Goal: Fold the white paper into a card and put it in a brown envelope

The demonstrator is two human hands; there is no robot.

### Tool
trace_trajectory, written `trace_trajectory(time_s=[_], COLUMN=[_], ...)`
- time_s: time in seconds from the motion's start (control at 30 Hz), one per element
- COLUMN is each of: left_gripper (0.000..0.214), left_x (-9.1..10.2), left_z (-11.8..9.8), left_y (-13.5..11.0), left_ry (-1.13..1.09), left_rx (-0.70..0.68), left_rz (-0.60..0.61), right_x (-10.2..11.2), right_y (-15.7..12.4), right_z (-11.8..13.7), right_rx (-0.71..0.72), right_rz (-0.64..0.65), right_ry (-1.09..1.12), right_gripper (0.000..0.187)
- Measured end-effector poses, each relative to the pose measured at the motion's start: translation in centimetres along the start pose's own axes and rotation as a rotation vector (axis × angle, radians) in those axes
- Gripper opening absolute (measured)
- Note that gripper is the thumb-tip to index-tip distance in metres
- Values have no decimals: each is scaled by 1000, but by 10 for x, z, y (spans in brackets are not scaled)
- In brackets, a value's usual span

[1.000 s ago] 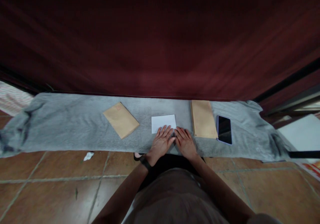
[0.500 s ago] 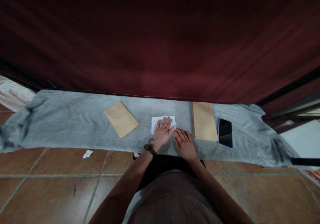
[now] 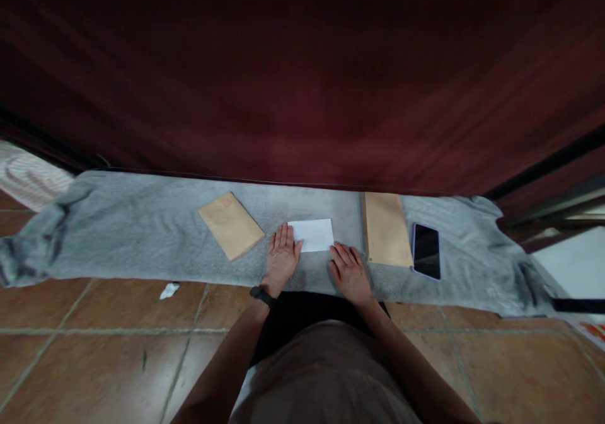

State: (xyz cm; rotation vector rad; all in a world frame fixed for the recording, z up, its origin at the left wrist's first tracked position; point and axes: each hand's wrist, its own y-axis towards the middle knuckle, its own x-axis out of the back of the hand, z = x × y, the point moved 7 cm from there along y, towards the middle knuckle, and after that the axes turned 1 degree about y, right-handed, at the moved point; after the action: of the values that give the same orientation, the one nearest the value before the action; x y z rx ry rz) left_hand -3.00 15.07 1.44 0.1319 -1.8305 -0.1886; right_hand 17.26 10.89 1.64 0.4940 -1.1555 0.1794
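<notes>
A small white sheet of paper [image 3: 316,234], possibly folded, lies flat on the grey cloth [image 3: 142,235] in front of me. At its left edge my left hand [image 3: 282,255] rests palm down, fingers stretched out and the thumb on the paper's lower left part. My right hand [image 3: 348,271] lies flat by the lower right corner, its fingertips at the paper's edge. Neither hand grips anything. To the left, a brown envelope [image 3: 231,225] lies at a slant. A stack of brown envelopes [image 3: 387,229] sits to the right of my right hand.
A phone [image 3: 426,252] with a purple edge lies right of the stack, touching or very near it. Dark red fabric [image 3: 302,96] rises along the cloth's far side. On the tiled floor [image 3: 108,361] is a crumpled white scrap [image 3: 169,290].
My left hand has slid left off the middle of the white paper to its left edge, uncovering most of it. My right hand has hardly moved.
</notes>
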Motion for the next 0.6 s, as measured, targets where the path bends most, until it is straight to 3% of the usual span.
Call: trace_trajectory(time_s=[0.1, 0.27, 0.47, 0.6], left_gripper=[58, 52, 48, 43], left_x=[5, 1, -8, 1], left_z=[7, 15, 31, 28], left_y=[-9, -10, -7, -8], left_ry=[-87, -461, -1201, -1294], left_rx=[62, 263, 653, 664], left_rz=[-28, -43, -144, -132], right_x=[0, 0, -1, 0], right_y=[0, 0, 0, 0], right_z=[0, 0, -1, -1], right_rx=[3, 4, -4, -11], right_rz=[-5, -6, -38, -58], right_ry=[3, 4, 4, 11], right_gripper=[44, 44, 44, 44])
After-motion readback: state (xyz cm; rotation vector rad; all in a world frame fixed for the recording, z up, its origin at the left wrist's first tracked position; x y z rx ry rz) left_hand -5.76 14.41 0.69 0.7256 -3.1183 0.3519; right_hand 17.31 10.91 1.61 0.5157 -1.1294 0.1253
